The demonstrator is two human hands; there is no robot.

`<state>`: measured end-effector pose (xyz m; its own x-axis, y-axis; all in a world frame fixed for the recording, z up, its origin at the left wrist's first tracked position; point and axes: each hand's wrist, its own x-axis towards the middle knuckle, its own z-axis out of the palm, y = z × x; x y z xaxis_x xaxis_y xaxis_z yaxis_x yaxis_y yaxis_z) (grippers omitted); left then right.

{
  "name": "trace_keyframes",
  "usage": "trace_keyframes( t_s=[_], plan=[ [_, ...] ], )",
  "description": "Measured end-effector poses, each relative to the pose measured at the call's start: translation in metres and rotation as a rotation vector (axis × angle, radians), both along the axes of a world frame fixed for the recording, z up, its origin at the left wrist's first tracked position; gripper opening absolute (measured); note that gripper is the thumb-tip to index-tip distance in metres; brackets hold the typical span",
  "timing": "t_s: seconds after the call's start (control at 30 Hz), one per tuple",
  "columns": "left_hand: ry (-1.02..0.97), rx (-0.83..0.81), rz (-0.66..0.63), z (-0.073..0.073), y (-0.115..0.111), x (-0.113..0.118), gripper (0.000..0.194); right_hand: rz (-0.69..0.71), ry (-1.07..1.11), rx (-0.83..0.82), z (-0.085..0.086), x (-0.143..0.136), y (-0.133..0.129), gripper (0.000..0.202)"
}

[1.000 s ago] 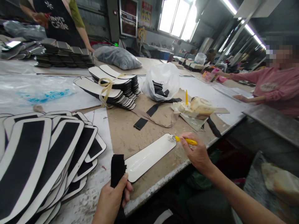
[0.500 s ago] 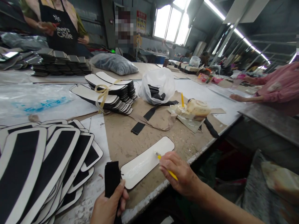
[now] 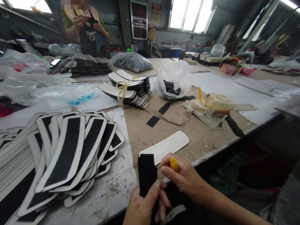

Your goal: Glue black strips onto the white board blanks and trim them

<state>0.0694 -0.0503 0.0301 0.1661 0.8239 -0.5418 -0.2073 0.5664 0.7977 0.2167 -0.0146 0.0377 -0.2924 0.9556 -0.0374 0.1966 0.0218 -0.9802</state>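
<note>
My left hand (image 3: 148,201) is closed around black fabric strips (image 3: 147,172), which stand up from the fist over the table's front edge. My right hand (image 3: 187,179) grips a yellow-handled brush (image 3: 174,165); its handle end faces me and the bristles are hidden. The two hands nearly touch. Just beyond them a white curved panel (image 3: 167,145) with a thin dark edge lies flat on brown board (image 3: 136,134), its near end partly covered by the strips. Similar panels with black strips on them (image 3: 65,153) lie fanned in a pile to the left.
Behind the white panel are a tied panel stack (image 3: 126,90), a plastic bag of black pieces (image 3: 174,81), and a stained glue container (image 3: 217,104) beside an upright yellow stick (image 3: 200,94). Loose black strips (image 3: 164,107) lie on the board. A person in an apron (image 3: 87,34) stands across the table.
My right hand has drawn the brush back from the white panel toward my left hand. The black strips now overlap the panel's near end. The view has swung left.
</note>
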Motion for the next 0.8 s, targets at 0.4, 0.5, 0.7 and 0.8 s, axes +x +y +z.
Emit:
trace_keyframes(
  t_s=[0.4,0.5,0.7,0.8],
  plan=[
    [-0.177,0.035,0.001,-0.013,-0.006,0.011,0.039,-0.139,0.02,-0.093,-0.003,0.003,-0.004,0.024],
    [-0.14,0.075,0.062,-0.011,-0.005,0.015,0.036,-0.088,0.146,-0.217,-0.008,0.004,-0.008,0.024],
    [-0.154,0.109,-0.004,-0.027,-0.01,0.038,0.046,-0.168,0.314,-0.415,-0.015,0.018,-0.021,0.032],
    [-0.222,0.066,-0.04,-0.045,-0.021,0.055,0.055,-0.342,0.297,-0.317,-0.013,0.03,-0.02,0.029]
  ],
)
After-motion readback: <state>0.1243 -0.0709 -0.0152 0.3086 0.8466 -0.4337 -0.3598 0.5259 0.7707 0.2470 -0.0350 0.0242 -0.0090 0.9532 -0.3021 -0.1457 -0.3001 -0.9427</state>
